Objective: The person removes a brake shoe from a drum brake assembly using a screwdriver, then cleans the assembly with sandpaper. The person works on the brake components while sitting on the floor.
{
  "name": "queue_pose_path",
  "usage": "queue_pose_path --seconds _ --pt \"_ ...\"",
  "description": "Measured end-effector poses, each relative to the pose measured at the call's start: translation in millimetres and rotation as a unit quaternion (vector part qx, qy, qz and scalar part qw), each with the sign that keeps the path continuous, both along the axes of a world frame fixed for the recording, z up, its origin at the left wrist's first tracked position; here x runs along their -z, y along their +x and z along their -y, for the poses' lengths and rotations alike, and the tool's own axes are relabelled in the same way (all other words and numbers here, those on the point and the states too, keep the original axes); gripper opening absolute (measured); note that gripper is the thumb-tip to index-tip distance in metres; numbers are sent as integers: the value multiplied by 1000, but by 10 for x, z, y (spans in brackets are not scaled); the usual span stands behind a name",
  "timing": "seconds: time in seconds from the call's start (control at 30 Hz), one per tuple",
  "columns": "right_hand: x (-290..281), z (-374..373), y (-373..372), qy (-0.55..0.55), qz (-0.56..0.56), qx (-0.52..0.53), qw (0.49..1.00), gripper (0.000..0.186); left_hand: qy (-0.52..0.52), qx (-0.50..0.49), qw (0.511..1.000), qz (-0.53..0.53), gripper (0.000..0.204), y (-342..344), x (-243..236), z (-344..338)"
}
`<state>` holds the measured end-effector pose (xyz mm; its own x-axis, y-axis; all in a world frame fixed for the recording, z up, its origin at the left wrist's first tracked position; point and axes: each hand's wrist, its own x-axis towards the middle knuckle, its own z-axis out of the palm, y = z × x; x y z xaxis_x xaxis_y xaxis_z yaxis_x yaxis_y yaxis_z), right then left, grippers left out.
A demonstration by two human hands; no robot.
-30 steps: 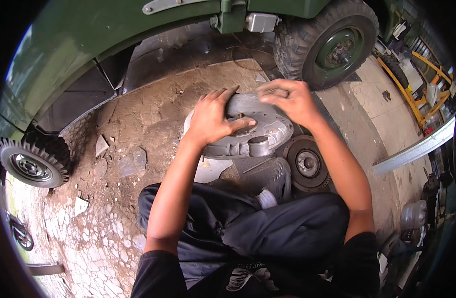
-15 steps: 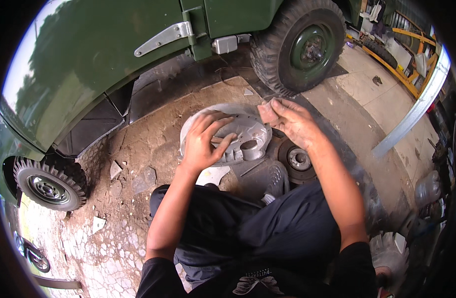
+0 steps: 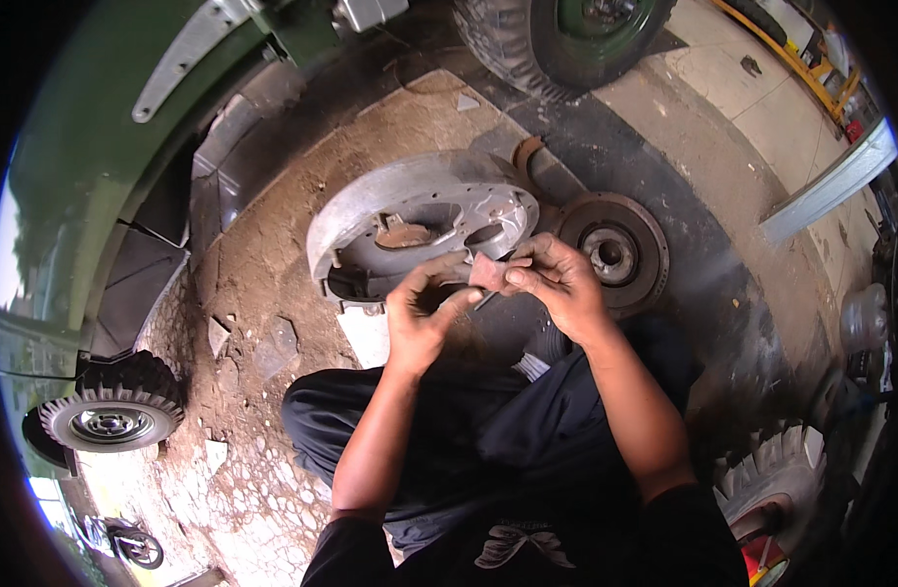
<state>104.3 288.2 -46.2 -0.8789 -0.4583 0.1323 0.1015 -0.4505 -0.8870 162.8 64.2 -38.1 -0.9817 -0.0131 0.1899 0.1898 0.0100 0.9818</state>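
Observation:
My right hand (image 3: 557, 289) pinches a small reddish pad (image 3: 488, 272) in front of me. My left hand (image 3: 425, 313) curves toward the pad from the left, thumb and fingers apart; whether a fingertip touches it is unclear. Just beyond both hands lies a silver cast metal housing (image 3: 356, 220) with bolt holes and openings. A dark round flywheel-like disc (image 3: 643, 269) rests to its right, and a rusty curved piece (image 3: 527, 157) shows behind the housing.
A green vehicle (image 3: 67, 196) spans the left and top, with tyres (image 3: 112, 421) at lower left and upper middle. A curved silver metal strip (image 3: 826, 191) and yellow frame (image 3: 811, 78) stand right. A loose tyre (image 3: 772, 465) is at lower right; floor fragments (image 3: 217, 335) lie left.
My left hand has left the housing and moved down. My right hand, now holding the reddish pad, has come down and leftward to meet it. The view has tilted downward.

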Motion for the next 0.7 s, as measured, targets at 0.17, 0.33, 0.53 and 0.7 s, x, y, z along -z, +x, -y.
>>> queue_pose_path --seconds 0.17,0.33,0.53,0.7 --pt "88 3 48 101 -3 43 994 17 134 5 990 48 49 -58 45 -22" --pt "122 125 85 47 102 -46 993 34 186 -8 975 123 43 44 173 55" --pt "218 141 75 -4 244 -80 966 44 227 18 969 99 47 38 164 67" --pt "273 116 66 -7 249 -47 967 44 218 1 968 122 50 43 247 63"
